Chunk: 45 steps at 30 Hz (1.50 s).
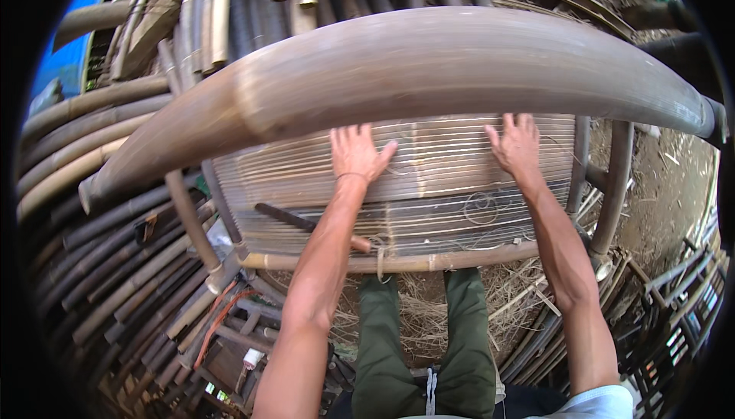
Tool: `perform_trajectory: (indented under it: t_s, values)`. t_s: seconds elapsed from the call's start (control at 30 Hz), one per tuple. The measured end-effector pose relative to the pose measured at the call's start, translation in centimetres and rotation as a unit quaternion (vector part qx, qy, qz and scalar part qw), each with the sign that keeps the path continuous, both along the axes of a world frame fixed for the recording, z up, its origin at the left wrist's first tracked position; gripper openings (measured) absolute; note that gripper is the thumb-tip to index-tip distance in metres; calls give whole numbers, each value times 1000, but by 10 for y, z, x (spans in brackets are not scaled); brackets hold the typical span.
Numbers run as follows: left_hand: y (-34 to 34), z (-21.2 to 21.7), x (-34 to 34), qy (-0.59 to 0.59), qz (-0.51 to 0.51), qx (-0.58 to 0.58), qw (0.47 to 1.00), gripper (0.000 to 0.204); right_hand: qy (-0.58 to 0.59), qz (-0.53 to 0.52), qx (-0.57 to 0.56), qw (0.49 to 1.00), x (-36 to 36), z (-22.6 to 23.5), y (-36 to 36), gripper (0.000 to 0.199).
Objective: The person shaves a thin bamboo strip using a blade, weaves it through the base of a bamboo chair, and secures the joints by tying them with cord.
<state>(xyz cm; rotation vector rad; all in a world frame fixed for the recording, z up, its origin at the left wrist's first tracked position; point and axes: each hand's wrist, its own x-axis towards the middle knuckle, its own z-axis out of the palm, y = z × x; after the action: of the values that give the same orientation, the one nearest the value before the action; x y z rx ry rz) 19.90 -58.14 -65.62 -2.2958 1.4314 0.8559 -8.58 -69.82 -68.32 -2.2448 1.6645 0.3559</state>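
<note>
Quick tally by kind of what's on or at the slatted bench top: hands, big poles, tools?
Hands flat on the slat panel: 2, left hand and right hand
Thick bamboo pole along its far edge: 1
Dark rod-like tool on the slats: 1
Total: 4

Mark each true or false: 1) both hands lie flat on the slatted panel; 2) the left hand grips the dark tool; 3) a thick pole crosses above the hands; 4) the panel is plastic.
1) True: the left hand and right hand lie open on the slatted bamboo panel.
2) False: the dark tool lies on the panel, apart from that hand.
3) True: the thick bamboo pole crosses there.
4) False: it looks like split bamboo.
</note>
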Motion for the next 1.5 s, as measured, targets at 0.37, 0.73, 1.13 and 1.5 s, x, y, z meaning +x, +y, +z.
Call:
perform_trajectory:
  t_s: [0.37,0.73,1.13,1.5]
  values:
    - [257,67,39,125,198,-273,933,49,160,78,302,936,-243,101,398,55]
    - [614,99,12,152,323,233,905,43,-115,229,33,966,95,27,298,69]
    - [702,141,-203,278,684,202,643,93,165,234,219,933,-101,59,354,61]
    - [823,160,-257,236,782,141,560,105,102,264,54,957,241,-28,324,72]
